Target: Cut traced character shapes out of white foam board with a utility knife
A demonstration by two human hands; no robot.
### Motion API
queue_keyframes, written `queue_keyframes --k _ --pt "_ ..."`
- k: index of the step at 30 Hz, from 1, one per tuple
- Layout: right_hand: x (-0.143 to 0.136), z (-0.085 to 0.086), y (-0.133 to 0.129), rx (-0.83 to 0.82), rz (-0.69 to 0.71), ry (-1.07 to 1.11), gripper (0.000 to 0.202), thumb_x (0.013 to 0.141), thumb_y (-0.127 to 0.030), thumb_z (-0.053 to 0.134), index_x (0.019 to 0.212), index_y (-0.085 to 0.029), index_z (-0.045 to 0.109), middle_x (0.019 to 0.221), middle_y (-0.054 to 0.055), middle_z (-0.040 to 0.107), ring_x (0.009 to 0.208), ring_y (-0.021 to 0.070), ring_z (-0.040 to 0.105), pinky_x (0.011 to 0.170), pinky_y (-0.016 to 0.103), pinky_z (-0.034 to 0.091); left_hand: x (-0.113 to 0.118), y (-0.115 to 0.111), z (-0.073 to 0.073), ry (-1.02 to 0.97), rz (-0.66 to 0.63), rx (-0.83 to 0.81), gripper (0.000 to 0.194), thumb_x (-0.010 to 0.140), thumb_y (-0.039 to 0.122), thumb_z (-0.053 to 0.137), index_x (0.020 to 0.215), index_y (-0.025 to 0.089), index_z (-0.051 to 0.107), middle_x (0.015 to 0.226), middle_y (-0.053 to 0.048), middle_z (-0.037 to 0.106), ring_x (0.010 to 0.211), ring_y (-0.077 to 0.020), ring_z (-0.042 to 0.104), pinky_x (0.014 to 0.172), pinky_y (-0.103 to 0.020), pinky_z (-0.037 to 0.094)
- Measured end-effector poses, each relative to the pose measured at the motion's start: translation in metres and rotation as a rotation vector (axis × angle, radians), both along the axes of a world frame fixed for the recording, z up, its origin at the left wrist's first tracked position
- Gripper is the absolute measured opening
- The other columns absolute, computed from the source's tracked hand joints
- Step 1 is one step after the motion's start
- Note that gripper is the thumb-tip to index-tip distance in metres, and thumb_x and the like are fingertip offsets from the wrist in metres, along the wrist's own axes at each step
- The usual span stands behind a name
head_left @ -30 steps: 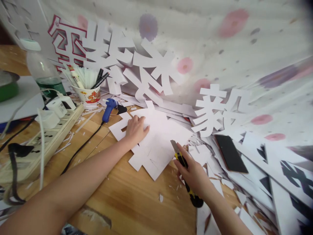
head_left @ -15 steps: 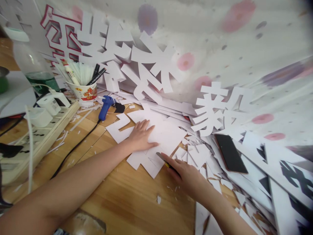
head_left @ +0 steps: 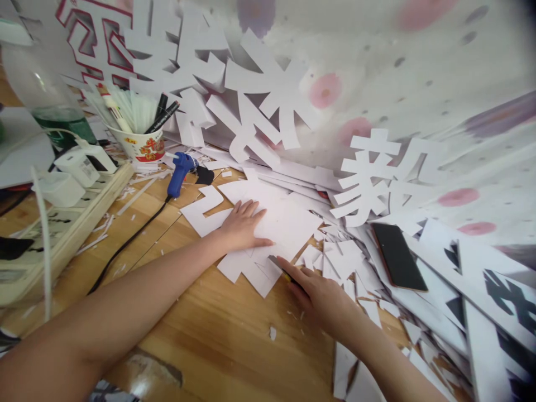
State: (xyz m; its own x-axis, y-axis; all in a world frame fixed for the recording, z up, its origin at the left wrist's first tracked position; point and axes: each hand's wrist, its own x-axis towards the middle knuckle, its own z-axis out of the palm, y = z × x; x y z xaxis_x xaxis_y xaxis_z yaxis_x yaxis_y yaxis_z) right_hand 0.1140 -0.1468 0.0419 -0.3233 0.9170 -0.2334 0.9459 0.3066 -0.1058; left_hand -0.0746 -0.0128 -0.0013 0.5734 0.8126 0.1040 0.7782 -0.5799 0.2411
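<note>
White sheet (head_left: pixel 288 223), one, under one spread left hand (head_left: pixel 244 226), one cutter (head_left: pixel 281 268) clamped in one right hand (head_left: pixel 316 293).

White sheet (head_left: pixel 288 220), notched and angular, lying flat on the wooden table (head_left: pixel 209 340) beneath the spread left hand (head_left: pixel 244 226); and here's the knife (head_left: pixel 280 264), gray blade angled at the sheet's near-right edge, yellow just peeking from the right hand (head_left: pixel 322 296).
</note>
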Motion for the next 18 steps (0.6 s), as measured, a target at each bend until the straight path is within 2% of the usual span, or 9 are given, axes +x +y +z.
queue_keyframes --k 18 --pt "-0.0052 0.0001 -0.0018 -0.001 -0.004 -0.105 0.052 0.089 -0.025 0.030 0.139 -0.032 0.015 0.089 0.004 0.060 0.066 0.0162 0.061 0.052 0.025 0.037 0.0001 0.0003 -0.0007 -0.012 -0.003 -0.023 0.093 0.065 0.076 0.040 0.135 0.015 0.029 0.144 -0.015 0.019 0.133 -0.0305 0.010 0.106 -0.045 0.004"
